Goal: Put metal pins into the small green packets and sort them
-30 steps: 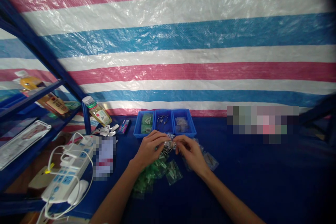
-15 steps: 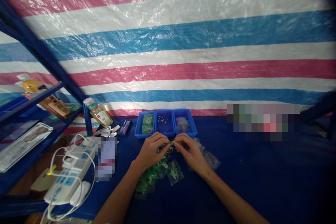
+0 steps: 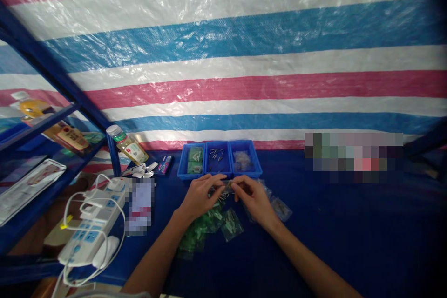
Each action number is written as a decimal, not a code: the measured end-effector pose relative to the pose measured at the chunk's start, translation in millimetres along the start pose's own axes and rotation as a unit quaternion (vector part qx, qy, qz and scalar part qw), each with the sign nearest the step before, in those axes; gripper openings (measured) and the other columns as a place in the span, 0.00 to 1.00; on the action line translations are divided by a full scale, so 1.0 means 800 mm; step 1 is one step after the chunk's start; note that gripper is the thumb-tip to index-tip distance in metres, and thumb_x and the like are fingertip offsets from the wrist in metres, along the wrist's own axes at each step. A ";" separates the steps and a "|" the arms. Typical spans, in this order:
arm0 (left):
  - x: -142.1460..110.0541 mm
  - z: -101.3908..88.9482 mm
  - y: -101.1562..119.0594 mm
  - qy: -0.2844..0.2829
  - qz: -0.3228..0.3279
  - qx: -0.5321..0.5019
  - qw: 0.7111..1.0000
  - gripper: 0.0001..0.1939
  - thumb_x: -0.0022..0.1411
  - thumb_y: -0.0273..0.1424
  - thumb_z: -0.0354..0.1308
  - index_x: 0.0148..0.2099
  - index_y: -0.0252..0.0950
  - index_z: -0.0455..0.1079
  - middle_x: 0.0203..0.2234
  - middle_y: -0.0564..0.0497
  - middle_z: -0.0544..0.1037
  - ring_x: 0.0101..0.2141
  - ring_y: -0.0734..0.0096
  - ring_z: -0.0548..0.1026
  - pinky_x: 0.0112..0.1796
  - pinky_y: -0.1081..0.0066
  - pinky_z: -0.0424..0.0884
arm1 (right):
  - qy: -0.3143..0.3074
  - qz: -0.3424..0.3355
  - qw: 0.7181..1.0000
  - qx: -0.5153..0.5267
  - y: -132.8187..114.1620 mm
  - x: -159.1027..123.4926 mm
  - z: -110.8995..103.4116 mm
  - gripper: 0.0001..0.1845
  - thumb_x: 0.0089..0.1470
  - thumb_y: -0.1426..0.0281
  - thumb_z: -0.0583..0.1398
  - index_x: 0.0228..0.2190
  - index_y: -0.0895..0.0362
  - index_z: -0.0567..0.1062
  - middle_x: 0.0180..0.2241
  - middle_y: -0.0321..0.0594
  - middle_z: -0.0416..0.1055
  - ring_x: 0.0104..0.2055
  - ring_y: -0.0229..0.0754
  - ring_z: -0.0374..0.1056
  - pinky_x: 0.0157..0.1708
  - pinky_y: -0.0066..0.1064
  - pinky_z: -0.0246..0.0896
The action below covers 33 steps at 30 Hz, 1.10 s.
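Observation:
My left hand (image 3: 201, 199) and my right hand (image 3: 254, 200) meet in front of the blue trays, fingers pinched. Between the fingertips is a small clear plastic bag (image 3: 228, 186), partly hidden by the fingers. Beneath the hands lie loose slim metal pieces (image 3: 223, 196), too small to name. A pile of green-tinted plastic bags (image 3: 199, 230) spreads below my left hand, and one bag with pale slim pieces (image 3: 231, 224) lies between the forearms. More clear bags (image 3: 280, 208) rest beside my right wrist.
Behind the hands stand three joined blue trays (image 3: 219, 177) holding green bags, dark slim pieces and clear bags. To the left are a drink bottle (image 3: 130, 145), a small blue box (image 3: 165, 165) and a white power strip (image 3: 94, 230) with looped cables. A striped sheet (image 3: 244, 88) hangs behind.
The view has shifted slightly. The fingers of my left hand have straightened a little, and the clear bag shows more between the two hands.

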<state>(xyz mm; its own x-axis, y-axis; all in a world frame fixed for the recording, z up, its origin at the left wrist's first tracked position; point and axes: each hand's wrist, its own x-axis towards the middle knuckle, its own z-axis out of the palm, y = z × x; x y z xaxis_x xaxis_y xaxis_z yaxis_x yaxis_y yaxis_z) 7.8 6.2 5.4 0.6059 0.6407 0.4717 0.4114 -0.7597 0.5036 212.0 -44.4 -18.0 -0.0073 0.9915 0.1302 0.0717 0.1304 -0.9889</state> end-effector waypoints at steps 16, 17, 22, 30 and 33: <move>-0.002 -0.001 -0.011 -0.006 0.038 0.044 0.998 0.16 0.73 0.30 0.55 0.61 0.38 0.69 0.39 0.48 0.83 0.38 0.67 0.80 0.41 0.67 0.76 | 0.046 -0.065 0.997 -0.014 -0.003 0.002 -0.007 0.13 0.59 0.57 0.66 0.32 0.53 0.84 0.35 0.42 0.75 0.26 0.39 0.66 0.27 0.32 0.62; -0.002 -0.001 -0.011 -0.007 0.039 0.043 0.998 0.16 0.73 0.30 0.55 0.61 0.38 0.69 0.39 0.49 0.83 0.38 0.67 0.80 0.41 0.67 0.76 | 0.045 -0.063 0.997 -0.011 -0.003 0.002 -0.007 0.13 0.59 0.57 0.66 0.32 0.53 0.84 0.34 0.41 0.75 0.26 0.39 0.66 0.26 0.32 0.62; -0.002 -0.001 -0.010 -0.007 0.037 0.045 0.998 0.16 0.73 0.30 0.55 0.61 0.38 0.69 0.38 0.50 0.83 0.38 0.68 0.80 0.42 0.67 0.76 | 0.048 -0.062 0.997 -0.019 -0.001 0.003 -0.007 0.14 0.59 0.56 0.66 0.31 0.54 0.84 0.32 0.40 0.75 0.27 0.40 0.66 0.27 0.31 0.61; -0.002 -0.001 -0.011 -0.016 0.046 0.060 0.997 0.15 0.74 0.32 0.54 0.60 0.38 0.69 0.37 0.49 0.83 0.36 0.68 0.80 0.39 0.68 0.76 | 0.032 -0.057 0.998 -0.022 -0.003 0.003 -0.007 0.15 0.60 0.56 0.65 0.31 0.54 0.82 0.30 0.38 0.73 0.26 0.39 0.65 0.27 0.31 0.59; -0.001 -0.001 -0.010 -0.011 0.047 0.058 0.997 0.12 0.74 0.31 0.54 0.56 0.38 0.71 0.38 0.48 0.83 0.37 0.68 0.80 0.39 0.68 0.76 | 0.019 -0.049 0.998 -0.024 -0.003 0.003 -0.008 0.15 0.60 0.56 0.64 0.31 0.54 0.80 0.28 0.37 0.72 0.26 0.40 0.65 0.27 0.31 0.59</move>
<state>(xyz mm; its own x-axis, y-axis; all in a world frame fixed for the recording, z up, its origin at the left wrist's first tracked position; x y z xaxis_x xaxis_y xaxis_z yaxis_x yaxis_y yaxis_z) 3.2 12.0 1.3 0.6599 0.5648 0.4955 0.4281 -0.8246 0.3698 218.2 -42.6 -15.0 0.0218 0.9730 0.2299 0.1193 0.2258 -0.9668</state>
